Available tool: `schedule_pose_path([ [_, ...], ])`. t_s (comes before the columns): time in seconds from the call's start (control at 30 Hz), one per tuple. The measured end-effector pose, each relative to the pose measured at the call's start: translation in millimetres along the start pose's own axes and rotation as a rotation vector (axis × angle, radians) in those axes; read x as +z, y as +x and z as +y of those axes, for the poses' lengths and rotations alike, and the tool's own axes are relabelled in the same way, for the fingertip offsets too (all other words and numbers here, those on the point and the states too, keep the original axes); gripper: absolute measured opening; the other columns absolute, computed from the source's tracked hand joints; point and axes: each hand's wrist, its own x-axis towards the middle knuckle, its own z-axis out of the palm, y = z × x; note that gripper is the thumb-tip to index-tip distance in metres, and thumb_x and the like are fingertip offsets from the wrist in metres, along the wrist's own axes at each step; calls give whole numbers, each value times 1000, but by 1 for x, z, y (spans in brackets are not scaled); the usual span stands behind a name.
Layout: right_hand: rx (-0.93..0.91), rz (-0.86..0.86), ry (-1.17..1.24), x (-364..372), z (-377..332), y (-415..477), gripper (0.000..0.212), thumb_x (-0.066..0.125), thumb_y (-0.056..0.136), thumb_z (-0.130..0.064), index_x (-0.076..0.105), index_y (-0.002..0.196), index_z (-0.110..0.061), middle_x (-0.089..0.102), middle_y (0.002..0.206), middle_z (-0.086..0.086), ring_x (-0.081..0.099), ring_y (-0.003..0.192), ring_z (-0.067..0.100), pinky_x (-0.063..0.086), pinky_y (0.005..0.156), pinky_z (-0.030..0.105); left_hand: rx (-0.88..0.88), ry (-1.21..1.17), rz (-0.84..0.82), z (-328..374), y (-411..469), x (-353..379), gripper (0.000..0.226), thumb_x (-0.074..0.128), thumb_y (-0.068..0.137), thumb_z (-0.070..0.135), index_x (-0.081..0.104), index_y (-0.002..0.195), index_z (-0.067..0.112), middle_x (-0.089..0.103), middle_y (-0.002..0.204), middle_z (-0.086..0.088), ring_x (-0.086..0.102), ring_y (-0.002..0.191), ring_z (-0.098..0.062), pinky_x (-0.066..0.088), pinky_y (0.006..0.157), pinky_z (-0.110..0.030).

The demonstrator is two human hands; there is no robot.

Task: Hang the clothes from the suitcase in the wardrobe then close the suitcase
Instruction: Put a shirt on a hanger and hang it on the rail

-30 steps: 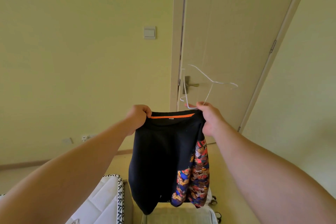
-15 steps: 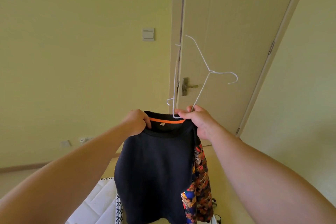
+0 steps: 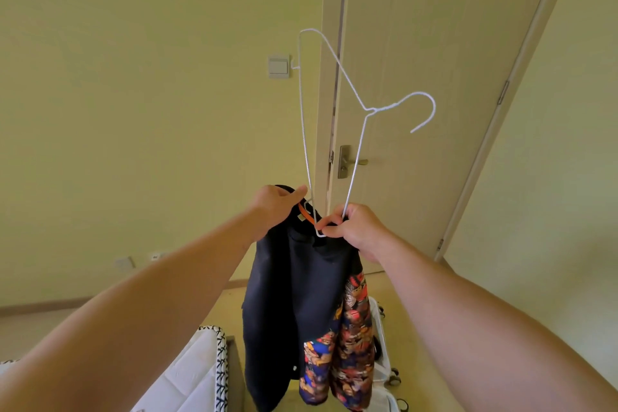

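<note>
A black garment (image 3: 294,304) with an orange collar band and colourful patterned sleeves hangs in front of me. My left hand (image 3: 276,209) grips its collar at the left side. My right hand (image 3: 352,227) pinches one lower corner of a white wire hanger (image 3: 334,104) together with the collar's right side. The hanger stands tilted upward, its hook pointing right, and its lower corner sits at the collar opening. A white suitcase (image 3: 381,334) on wheels shows below, mostly hidden behind the garment.
A closed cream door (image 3: 418,77) with a brass handle (image 3: 349,162) stands straight ahead. A light switch (image 3: 278,66) is on the wall to its left. A white quilted mattress corner (image 3: 197,375) lies at lower left. No wardrobe is in view.
The hanger has swung up and stands taller. My hands have come closer together, bunching the collar, and the hanger's lower corner now sits at the neck opening.
</note>
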Motion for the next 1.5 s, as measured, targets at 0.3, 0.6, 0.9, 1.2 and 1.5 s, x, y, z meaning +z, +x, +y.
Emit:
schedule_pose_path([
  [0.3, -37, -170, -175, 3, -10, -9, 45, 59, 83, 14, 38, 60, -19, 79, 89, 2, 70, 99, 14, 42, 104, 33, -14, 72, 127, 5, -4, 5, 65, 61, 77, 80, 54, 72, 16, 33, 56, 2, 33, 54, -20, 26, 52, -28],
  [0.6, -15, -127, -316, -3, -14, -15, 44, 52, 81, 17, 34, 63, -19, 78, 88, -1, 69, 99, 21, 48, 95, 34, 105, 294, 160, -3, -3, 5, 47, 71, 85, 47, 70, 85, -1, 69, 77, -15, 56, 62, -24, 54, 60, -38],
  [0.9, 70, 56, -196, 0, -5, -14, 16, 72, 83, -3, 60, 80, -13, 76, 94, 3, 68, 94, 18, 49, 77, 26, 311, 523, 196, -11, -9, -4, 47, 75, 84, 52, 65, 80, 7, 63, 78, -6, 61, 66, -26, 48, 57, -36],
  [1.2, 150, 232, 301, 10, -28, -9, 76, 28, 98, -71, 62, 68, -11, 67, 77, 4, 57, 85, 13, 36, 81, 31, 375, 801, 33, -30, -6, -22, 37, 81, 82, 33, 67, 114, 20, 50, 108, 2, 55, 99, -23, 53, 86, -40],
  [1.5, 208, -109, 30, -3, -18, -1, 66, 71, 57, -85, 47, 62, -24, 54, 84, -4, 52, 92, 20, 37, 102, 40, 282, 754, -34, -35, -6, -46, 62, 37, 85, -8, 69, 121, 32, 49, 117, 3, 52, 109, -26, 54, 92, -39],
])
